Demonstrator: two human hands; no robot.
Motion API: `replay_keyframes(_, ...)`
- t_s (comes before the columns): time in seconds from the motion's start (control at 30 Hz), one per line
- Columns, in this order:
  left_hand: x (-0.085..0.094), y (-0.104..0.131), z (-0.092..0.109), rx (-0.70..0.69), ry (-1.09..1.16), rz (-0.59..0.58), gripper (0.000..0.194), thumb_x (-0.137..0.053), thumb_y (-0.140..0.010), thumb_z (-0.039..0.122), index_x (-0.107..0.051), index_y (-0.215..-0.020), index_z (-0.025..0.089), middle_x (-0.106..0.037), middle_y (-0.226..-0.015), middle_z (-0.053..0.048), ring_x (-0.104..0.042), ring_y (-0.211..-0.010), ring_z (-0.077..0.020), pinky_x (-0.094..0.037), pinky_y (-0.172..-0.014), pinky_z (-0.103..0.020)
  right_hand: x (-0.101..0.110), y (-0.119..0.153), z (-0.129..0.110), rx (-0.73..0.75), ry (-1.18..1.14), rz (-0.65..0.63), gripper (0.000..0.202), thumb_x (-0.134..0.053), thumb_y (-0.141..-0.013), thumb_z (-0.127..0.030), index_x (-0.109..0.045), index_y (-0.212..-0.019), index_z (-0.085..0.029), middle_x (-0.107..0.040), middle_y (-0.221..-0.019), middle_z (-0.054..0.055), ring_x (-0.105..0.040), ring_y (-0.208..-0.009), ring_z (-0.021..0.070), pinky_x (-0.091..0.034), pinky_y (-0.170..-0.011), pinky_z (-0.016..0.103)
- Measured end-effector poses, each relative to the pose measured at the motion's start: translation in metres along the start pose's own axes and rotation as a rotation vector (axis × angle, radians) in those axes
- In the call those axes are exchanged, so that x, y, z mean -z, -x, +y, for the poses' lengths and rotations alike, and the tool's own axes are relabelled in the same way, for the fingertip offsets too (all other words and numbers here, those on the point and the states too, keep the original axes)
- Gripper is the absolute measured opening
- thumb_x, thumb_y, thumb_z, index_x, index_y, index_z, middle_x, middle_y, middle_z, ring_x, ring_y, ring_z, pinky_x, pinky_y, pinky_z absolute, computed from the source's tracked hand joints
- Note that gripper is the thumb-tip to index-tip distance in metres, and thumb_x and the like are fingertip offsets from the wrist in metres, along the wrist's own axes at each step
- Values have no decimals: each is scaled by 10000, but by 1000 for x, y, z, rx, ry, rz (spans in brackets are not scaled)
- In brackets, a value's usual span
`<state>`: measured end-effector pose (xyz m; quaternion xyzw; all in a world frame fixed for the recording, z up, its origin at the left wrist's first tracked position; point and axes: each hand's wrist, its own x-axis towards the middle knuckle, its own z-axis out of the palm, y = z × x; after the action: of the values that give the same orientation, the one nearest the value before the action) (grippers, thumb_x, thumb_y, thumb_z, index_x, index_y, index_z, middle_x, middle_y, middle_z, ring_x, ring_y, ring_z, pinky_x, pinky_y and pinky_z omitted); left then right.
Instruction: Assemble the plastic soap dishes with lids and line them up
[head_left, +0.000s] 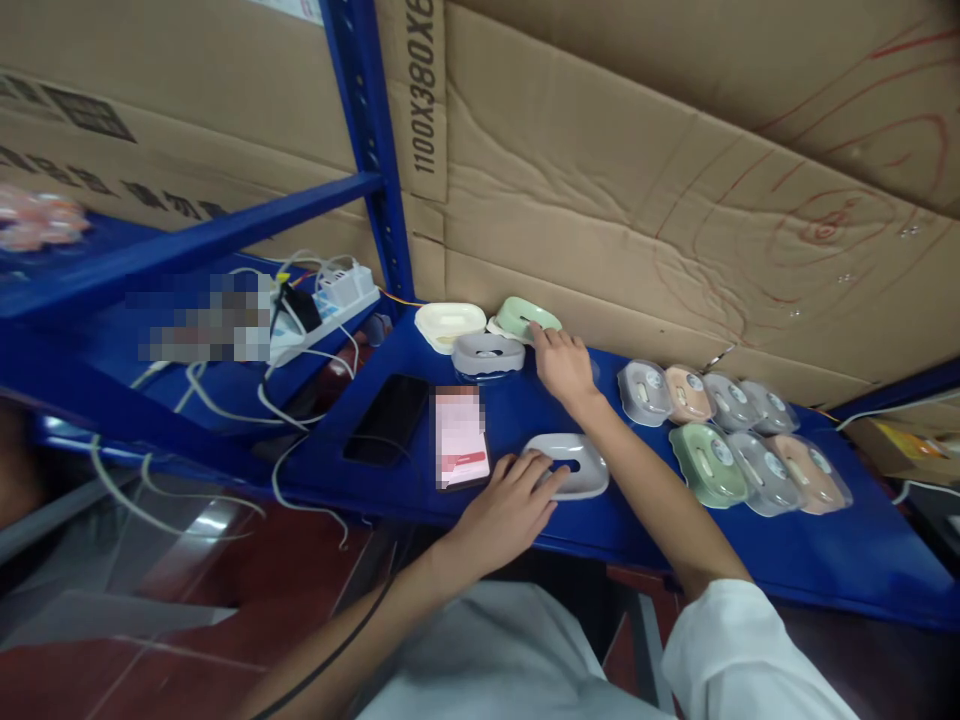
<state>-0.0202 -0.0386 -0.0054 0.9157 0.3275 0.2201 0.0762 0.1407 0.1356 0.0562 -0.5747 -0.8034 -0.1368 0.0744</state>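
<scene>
My left hand rests at the left side of a grey oval piece with a slot near the shelf's front edge, its fingers apart and touching the rim. Farther back, my right hand reaches to the right end of a green oval piece; its fingertips are partly hidden, so the grip is unclear. Left of the green piece sits a cream dish. A grey piece with a slot lies in front of these two.
A lit phone and a black device lie to the left. Several wrapped dishes stand in two rows on the right. Cables and a power strip are at the far left; cardboard rises behind.
</scene>
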Motion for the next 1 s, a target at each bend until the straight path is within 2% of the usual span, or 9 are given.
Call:
replay_keyframes(0.2, 1, 0, 1, 1, 18, 11, 423, -537, -1076, 234, -518, -1496, 190, -621, -1445, -147, -547, -1400, -339, -442, -1125, -516, 10, -29, -1, 85, -84, 50, 560, -453, -1091, -319, -456, -1604, -95, -516, -1615, 217, -493, -1408, 398, -389, -1127, 535)
replay_keyframes(0.37, -1, 0, 0, -7, 8, 17, 410, -540, -1070, 225, -530, -1478, 190, -625, -1422, -140, -552, -1386, -334, -454, -1116, -498, 20, -83, -48, 343, -185, -130, 490, -468, -1119, -347, -524, -1561, -144, -540, -1621, 151, -465, -1489, 309, -339, -1215, 494)
replay_keyframes(0.53, -3, 2, -2, -24, -5, 29, 306, -541, -1069, 221, -607, -1363, 170, -622, -1428, -149, -550, -1397, -338, -459, -1121, -499, 14, -132, -95, 265, -144, -303, 398, -661, -1046, -371, -663, -1380, -156, -705, -1389, 150, -659, -1278, 290, -475, -1140, 526)
replay_keyframes(0.63, -3, 3, -3, -36, -8, 50, 291, -547, -1070, 221, -616, -1343, 148, -623, -1436, -158, -542, -1409, -340, -460, -1126, -498, 10, -145, -105, 227, -128, -351, 325, -703, -1023, -391, -698, -1251, -160, -717, -1290, 102, -702, -1157, 247, -577, -1029, 483)
replay_keyframes(0.7, -3, 2, -3, -37, -5, 52, 301, -557, -1063, 212, -611, -1353, 148, -621, -1443, -158, -544, -1411, -339, -460, -1128, -501, 16, -145, -107, 228, -133, -327, 237, -667, -1046, -329, -711, -1202, -157, -732, -1270, 118, -698, -1167, 253, -557, -1037, 456)
replay_keyframes(0.77, -2, 2, -2, -33, -2, 45, 308, -563, -1056, 197, -609, -1359, 164, -619, -1452, -156, -557, -1402, -337, -471, -1115, -504, 31, -135, -106, 241, -149, -271, 210, -580, -1087, -272, -707, -1213, -162, -737, -1303, 141, -677, -1226, 264, -490, -1087, 441)
replay_keyframes(0.83, -1, 2, -2, -33, 1, 50, 305, -554, -1059, 181, -609, -1359, 172, -630, -1439, -160, -574, -1387, -336, -488, -1093, -505, 53, -109, -96, 292, -211, -152, 256, -498, -1125, -287, -675, -1270, -172, -721, -1352, 134, -654, -1267, 257, -443, -1104, 426)
replay_keyframes(0.93, -1, 3, -2, -48, 23, 88, 299, -526, -1072, 154, -605, -1359, 173, -661, -1400, -155, -586, -1383, -332, -499, -1092, -516, 83, -29, -56, 381, -342, 115, 279, -476, -1138, -322, -655, -1292, -172, -730, -1323, 113, -660, -1241, 247, -433, -1070, 410)
replay_keyframes(1.0, -2, 5, -2, -30, 75, 164, 302, -520, -1079, 154, -590, -1372, 177, -679, -1376, -145, -600, -1369, -323, -511, -1098, -514, 91, 41, -18, 315, -353, 228, 269, -493, -1132, -328, -669, -1274, -181, -753, -1258, 101, -683, -1189, 256, -446, -1041, 419)
